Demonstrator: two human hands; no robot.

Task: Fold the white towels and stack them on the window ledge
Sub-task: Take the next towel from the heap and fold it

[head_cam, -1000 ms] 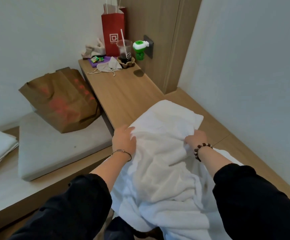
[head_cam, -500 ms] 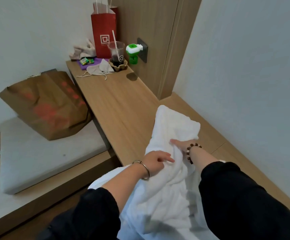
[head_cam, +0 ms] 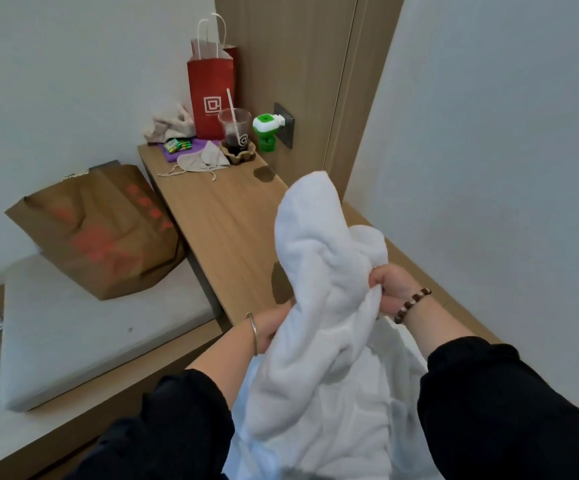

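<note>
On the right hand [head_cam: 394, 289] the fingers [head_cam: 382, 278] are curled tight against the thumb, pinching a bunched edge of the fluffy white terry towel [head_cam: 322, 271], probably to find a corner. The left hand [head_cam: 271, 328] reaches into the cloth from the left; its fingers are buried, so their grip cannot be told. The towel hangs lifted and crumpled above the near end of the light wooden ledge [head_cam: 225, 223], not yet folded.

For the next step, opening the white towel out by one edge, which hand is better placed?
Probably the right hand: it grips a bunched edge of the white towel, high and in plain view. The left hand sits lower, its fingers hidden behind the cloth, so its hold cannot be judged.
</note>
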